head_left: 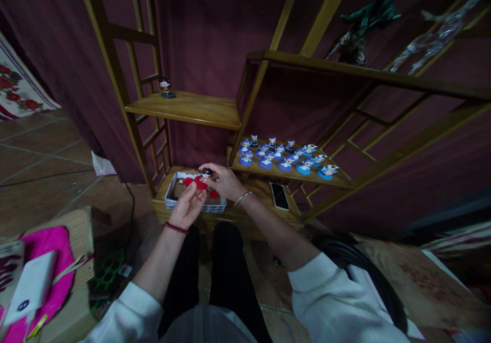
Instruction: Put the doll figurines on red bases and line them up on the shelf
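Observation:
Both hands meet over a shallow cardboard box (215, 209) on the low shelf. Between them is a small figurine (206, 173) with black hair and a red base (200, 182). My left hand (189, 206) pinches the red base from below and the left. From the right, my right hand (227, 181) grips the figurine's upper part between thumb and fingers. Inside the box lie another small figurine (181, 181) and red pieces (214, 194), partly hidden by my hands.
Several blue and purple figurines (266, 161) stand in rows on the right shelf (253, 168). One dark-haired figurine (165, 87) stands on the upper left shelf (192, 109). A phone (280, 196) lies right of the box. A green ornament (364, 23) sits high on the right.

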The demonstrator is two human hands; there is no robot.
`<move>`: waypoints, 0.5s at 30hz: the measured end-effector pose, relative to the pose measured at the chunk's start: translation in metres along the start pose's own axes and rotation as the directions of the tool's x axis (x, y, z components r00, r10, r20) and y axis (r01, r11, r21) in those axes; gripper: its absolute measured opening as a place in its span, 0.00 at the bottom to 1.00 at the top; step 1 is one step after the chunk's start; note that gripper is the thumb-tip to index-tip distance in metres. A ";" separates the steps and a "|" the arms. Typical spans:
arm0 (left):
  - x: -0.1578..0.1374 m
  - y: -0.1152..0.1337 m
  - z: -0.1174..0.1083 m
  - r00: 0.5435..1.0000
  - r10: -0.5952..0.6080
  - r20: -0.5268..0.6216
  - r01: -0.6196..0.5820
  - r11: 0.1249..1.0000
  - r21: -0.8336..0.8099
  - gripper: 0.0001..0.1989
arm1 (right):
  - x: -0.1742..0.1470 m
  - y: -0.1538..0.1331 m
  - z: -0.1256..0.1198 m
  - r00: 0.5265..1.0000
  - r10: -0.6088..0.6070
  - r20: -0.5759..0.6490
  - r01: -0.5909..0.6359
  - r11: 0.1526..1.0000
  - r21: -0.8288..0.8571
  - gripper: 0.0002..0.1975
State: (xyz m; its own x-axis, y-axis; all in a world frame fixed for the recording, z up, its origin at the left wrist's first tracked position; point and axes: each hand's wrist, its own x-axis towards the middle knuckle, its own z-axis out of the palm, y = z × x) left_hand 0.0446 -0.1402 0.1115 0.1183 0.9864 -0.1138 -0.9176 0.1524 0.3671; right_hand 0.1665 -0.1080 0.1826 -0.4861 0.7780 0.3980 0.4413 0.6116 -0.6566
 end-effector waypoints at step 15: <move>-0.008 0.001 0.007 1.000 -0.013 -0.023 0.012 1.000 -0.026 0.06 | -0.002 -0.012 -0.002 0.996 -0.084 0.038 0.086 0.996 -0.039 0.17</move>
State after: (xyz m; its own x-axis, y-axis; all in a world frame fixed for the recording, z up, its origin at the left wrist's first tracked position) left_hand 0.0452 -0.1473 0.1189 0.1212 0.9827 -0.1399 -0.9256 0.1628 0.3416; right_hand 0.1641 -0.1162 0.1911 -0.5500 0.7176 0.4272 0.4271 0.6813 -0.5945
